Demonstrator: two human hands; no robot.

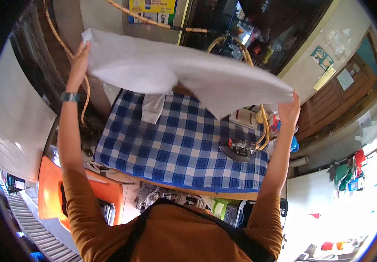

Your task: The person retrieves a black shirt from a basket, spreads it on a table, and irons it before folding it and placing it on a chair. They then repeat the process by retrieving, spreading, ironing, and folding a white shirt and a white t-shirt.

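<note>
A white garment (153,61) is stretched out in the air between my two hands, above the far side of the table. My left hand (81,59) grips its upper left corner, fingers closed on the cloth. At the other end, my right hand (289,108) is closed on the right corner. The middle of the cloth sags, and a narrow white piece (153,109) hangs below it over the blue checked cloth (166,144). An electric iron (236,150) rests on the checked cloth at the right, nearer my right forearm, touched by neither hand.
The iron's tan cord (265,126) rises at the right. Behind the iron lies a flat white-and-brown box (243,118). An orange chair (81,187) stands at the lower left. Below the table's front edge are a heap of clothes (171,196) and a green basket (220,208).
</note>
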